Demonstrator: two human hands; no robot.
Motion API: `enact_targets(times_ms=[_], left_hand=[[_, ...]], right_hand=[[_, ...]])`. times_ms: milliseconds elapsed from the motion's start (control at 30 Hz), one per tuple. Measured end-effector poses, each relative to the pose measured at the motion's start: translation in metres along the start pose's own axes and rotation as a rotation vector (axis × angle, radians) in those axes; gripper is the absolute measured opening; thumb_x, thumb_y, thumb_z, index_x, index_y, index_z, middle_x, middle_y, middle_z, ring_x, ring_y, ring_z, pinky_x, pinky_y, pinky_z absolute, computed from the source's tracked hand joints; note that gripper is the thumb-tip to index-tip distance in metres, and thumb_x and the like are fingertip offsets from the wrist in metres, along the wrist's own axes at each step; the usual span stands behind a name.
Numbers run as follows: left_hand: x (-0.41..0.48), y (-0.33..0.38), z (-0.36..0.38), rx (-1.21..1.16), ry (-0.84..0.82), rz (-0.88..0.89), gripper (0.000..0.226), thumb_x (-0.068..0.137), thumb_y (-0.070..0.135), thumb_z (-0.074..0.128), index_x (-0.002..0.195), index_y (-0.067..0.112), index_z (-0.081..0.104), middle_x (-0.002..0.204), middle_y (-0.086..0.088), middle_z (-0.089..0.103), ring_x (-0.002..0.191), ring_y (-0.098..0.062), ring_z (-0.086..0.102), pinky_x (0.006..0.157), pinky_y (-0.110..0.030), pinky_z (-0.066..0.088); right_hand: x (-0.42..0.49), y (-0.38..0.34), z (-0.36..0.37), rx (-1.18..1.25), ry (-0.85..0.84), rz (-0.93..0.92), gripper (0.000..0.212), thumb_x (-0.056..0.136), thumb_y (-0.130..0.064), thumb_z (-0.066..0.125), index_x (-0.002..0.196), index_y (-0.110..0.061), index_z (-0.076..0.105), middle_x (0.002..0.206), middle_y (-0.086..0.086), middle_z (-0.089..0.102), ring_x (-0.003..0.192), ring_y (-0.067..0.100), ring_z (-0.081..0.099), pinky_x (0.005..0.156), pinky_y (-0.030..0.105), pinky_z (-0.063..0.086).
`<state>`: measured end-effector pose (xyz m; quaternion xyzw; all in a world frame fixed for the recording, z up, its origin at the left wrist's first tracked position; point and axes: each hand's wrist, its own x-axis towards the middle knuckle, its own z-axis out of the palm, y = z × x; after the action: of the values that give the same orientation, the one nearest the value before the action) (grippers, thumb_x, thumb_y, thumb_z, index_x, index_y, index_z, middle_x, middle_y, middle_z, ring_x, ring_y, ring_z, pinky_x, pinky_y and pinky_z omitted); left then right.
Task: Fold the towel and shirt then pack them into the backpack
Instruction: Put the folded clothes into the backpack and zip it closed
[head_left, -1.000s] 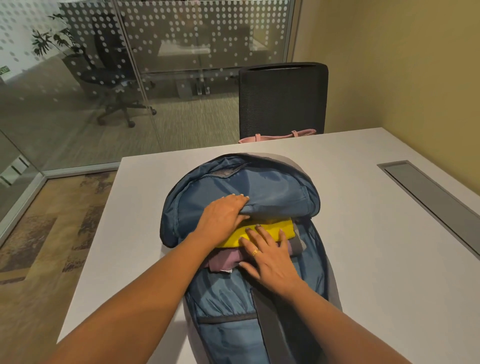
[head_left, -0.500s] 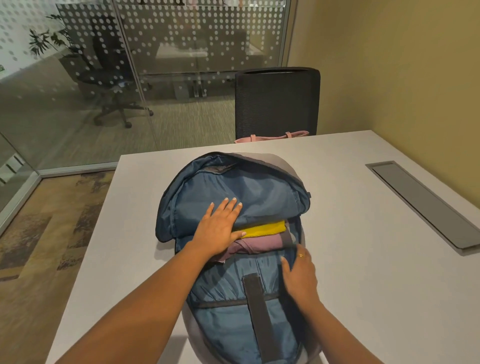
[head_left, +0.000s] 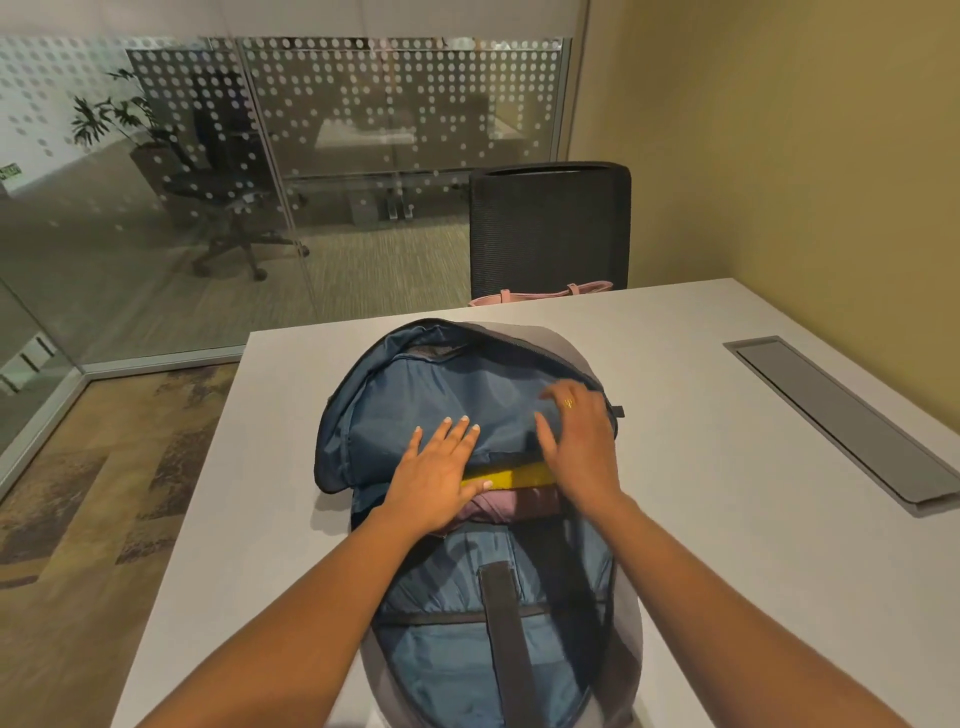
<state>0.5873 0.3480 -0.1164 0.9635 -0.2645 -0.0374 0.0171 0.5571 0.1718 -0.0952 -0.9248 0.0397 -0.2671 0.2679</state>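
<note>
Backpack (head_left: 447, 670): lies flat on the white table (head_left: 727, 519), unzipped. Its bottom end is at the near edge and its rounded top points to the far edge, about midway between the left and right edges. The blue lining faces up, and a dark strap (head_left: 501, 623) runs lengthwise down the near half.

Flap (head_left: 415, 389): the far part of the lining, lying over the far portion of the packed cloths.

Yellow cloth (head_left: 514, 475): folded and inside the backpack. Only a narrow band shows, just below the flap's near edge and between the two hands.

Mauve cloth (head_left: 498, 506): folded and inside the backpack, touching the yellow cloth on its near side. Which of the two is the towel and which the shirt cannot be told.

Left hand (head_left: 436, 478): palm down, fingers straight and slightly spread on the flap. The thumb lies along the yellow cloth. It grips nothing.

Right hand (head_left: 582, 447): blurred, palm down on the right side of the flap, fingers stretched out toward the zip edge and thumb spread to the left. It holds nothing that can be seen. A ring (head_left: 569, 402) sits on one finger.

Cable hatch (head_left: 841, 421): a grey panel set into the table near its right edge, well apart from the backpack.

Chair (head_left: 550, 228): black mesh back, pushed up to the far edge of the table, with a pink bag (head_left: 540, 297) on its seat.

Glass wall (head_left: 156, 208): dotted partition beyond the far left corner.
</note>
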Motion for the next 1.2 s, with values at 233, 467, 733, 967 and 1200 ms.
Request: enact_targets(times_ms=[233, 467, 733, 967, 1200], left_hand=[[-0.007, -0.001, -0.001, -0.012, 0.013, -0.005, 0.072, 0.094, 0.055, 0.030, 0.150, 0.021, 0.000, 0.159, 0.001, -0.002, 0.146, -0.016, -0.002, 0.118, -0.041, -0.001], [-0.015, 0.001, -0.002, -0.036, 0.012, -0.017, 0.071, 0.095, 0.054, 0.031, 0.150, 0.022, 0.001, 0.159, 0.002, -0.001, 0.146, -0.015, -0.002, 0.118, -0.041, -0.001], [-0.025, 0.007, -0.001, -0.041, 0.018, -0.031, 0.069, 0.095, 0.053, 0.031, 0.150, 0.022, 0.001, 0.159, 0.002, -0.001, 0.146, -0.015, -0.004, 0.118, -0.040, -0.001], [-0.039, 0.013, -0.009, -0.122, 0.115, -0.048, 0.061, 0.097, 0.048, 0.034, 0.149, 0.023, 0.015, 0.158, 0.005, 0.011, 0.146, -0.012, 0.003, 0.118, -0.039, 0.003], [-0.052, 0.016, -0.032, -0.141, 0.759, -0.004, 0.055, 0.083, 0.041, 0.049, 0.132, 0.020, 0.038, 0.143, -0.005, 0.037, 0.135, -0.022, 0.027, 0.107, -0.054, 0.025]], right_hand=[[0.062, -0.015, 0.002, -0.186, -0.093, 0.015, 0.040, 0.089, -0.012, 0.059, 0.127, -0.013, 0.048, 0.129, 0.010, 0.051, 0.112, 0.029, 0.049, 0.092, 0.043, 0.047], [0.068, -0.013, -0.004, -0.386, -0.142, 0.033, 0.023, 0.094, -0.007, 0.050, 0.114, -0.008, 0.062, 0.111, 0.014, 0.062, 0.100, 0.029, 0.057, 0.086, 0.041, 0.052], [0.061, -0.014, -0.008, -0.310, -0.060, 0.060, 0.036, 0.090, -0.019, 0.060, 0.124, -0.013, 0.052, 0.122, 0.009, 0.052, 0.108, 0.026, 0.049, 0.083, 0.039, 0.051], [0.051, -0.009, -0.025, -0.138, 0.019, 0.128, 0.027, 0.094, -0.016, 0.054, 0.119, -0.012, 0.061, 0.114, 0.011, 0.064, 0.099, 0.030, 0.060, 0.086, 0.039, 0.051], [0.002, 0.004, -0.035, 0.175, 0.123, 0.209, 0.023, 0.091, -0.015, 0.058, 0.112, -0.016, 0.066, 0.112, 0.006, 0.066, 0.099, 0.025, 0.062, 0.086, 0.030, 0.048]])
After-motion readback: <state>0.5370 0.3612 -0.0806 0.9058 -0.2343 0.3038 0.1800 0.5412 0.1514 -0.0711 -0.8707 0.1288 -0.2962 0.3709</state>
